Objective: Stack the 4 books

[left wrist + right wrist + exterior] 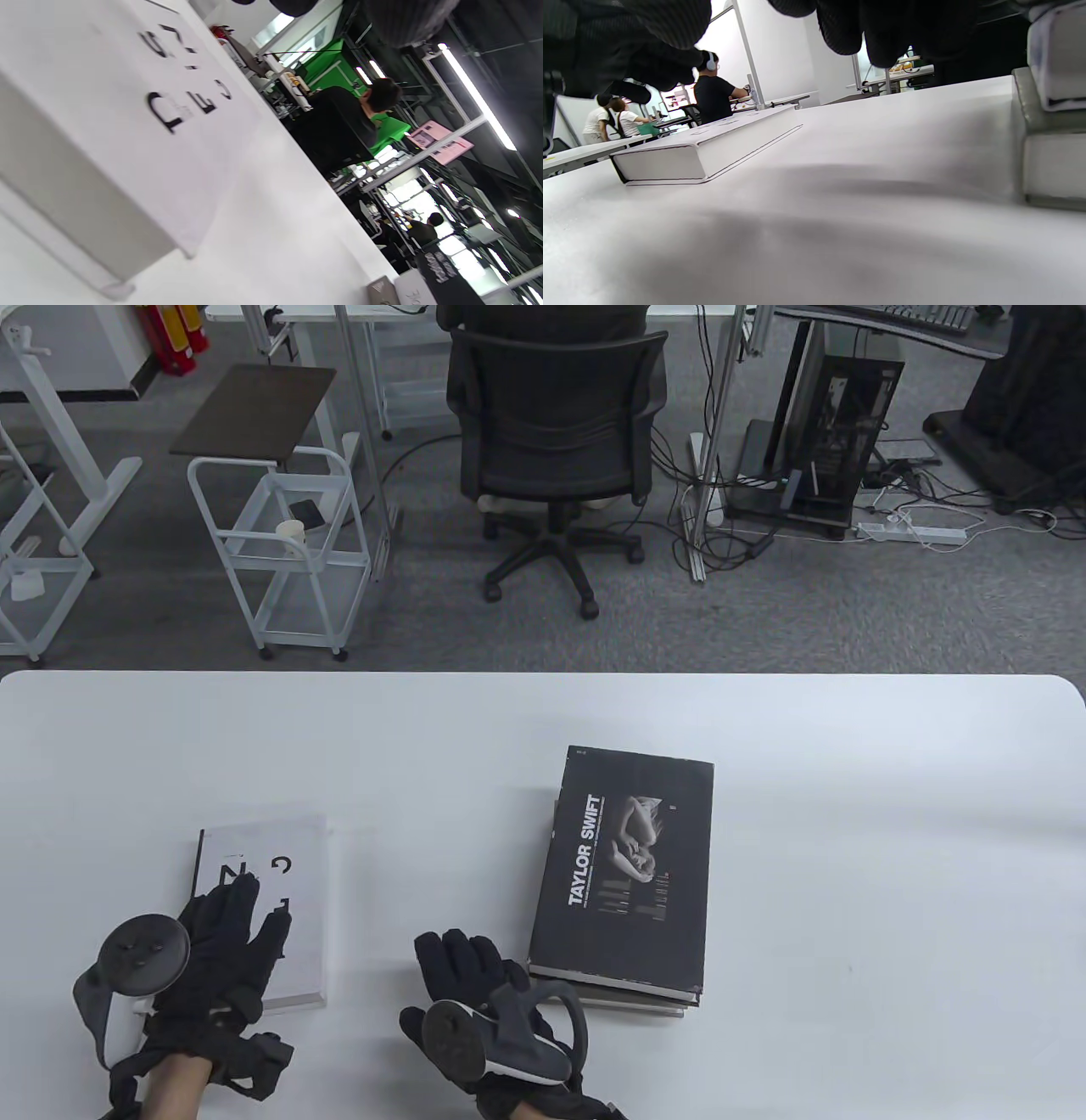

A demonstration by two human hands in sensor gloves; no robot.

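Resting a hand on the lone white book

Lying flat at about 8 o'clock on the white rounded-corner bench (pixel 848 831), the white hardcover book with black letters (pixel 271 899) sits near the bench's near edge, with the left hand (pixel 216 959) spread flat on its cover, gripping nothing. The right hand (pixel 475 984) rests open on bare bench between that book and the stack of books topped by a black Taylor Swift cover (pixel 624 865), just beside the stack's near left corner. Wide bare bench lies from 12 to 3 o'clock. Beyond the far edge, grey carpet carries a black office chair (pixel 551 432) and a white wire trolley (pixel 280 551).
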